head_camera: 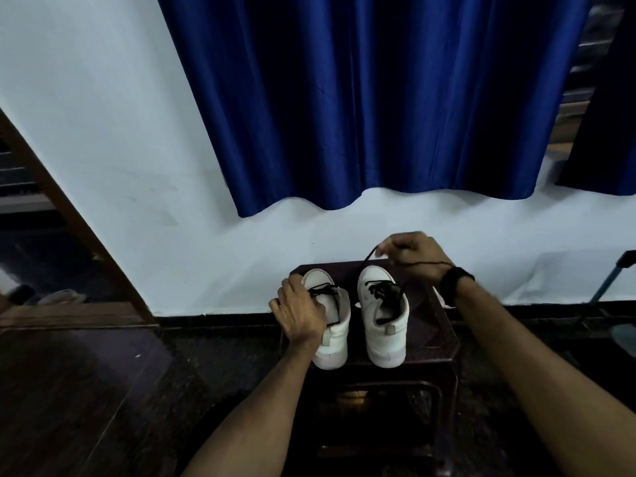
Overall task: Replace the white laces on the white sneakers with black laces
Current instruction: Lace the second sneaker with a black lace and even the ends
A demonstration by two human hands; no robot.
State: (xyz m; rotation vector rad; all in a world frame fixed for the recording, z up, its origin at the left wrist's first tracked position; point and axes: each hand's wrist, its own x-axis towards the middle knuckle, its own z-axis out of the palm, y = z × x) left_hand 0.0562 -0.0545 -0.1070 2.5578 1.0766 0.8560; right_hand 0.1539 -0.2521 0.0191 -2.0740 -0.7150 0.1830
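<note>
We count two white sneakers side by side on a small dark bench (444, 342) against the wall, heels toward us: the left sneaker (332, 325) and the right sneaker (383, 316). We see black lace on both, one on the left sneaker (321, 290) and one on the right sneaker (383, 290); no white lace shows that we can make out. Left hand (301, 313) lies over the collar and side of the left sneaker, fingers curled round it, steadying it. Right hand (411, 256) is raised above the toe of the right sneaker, its grip pinched on a free end of that shoe's black lace, which runs taut down to the eyelets. A dark watch (454, 285) sits on the right wrist. Our judgement: the sneakers are light, with soft uppers but firm soles, best held at the heel or collar. The lace is limp, thin and light, so it wants pinching close to its stiff tip for threading, and a steady pull lest the shoe lift off the bench. Lacing looks well advanced on both.
</note>
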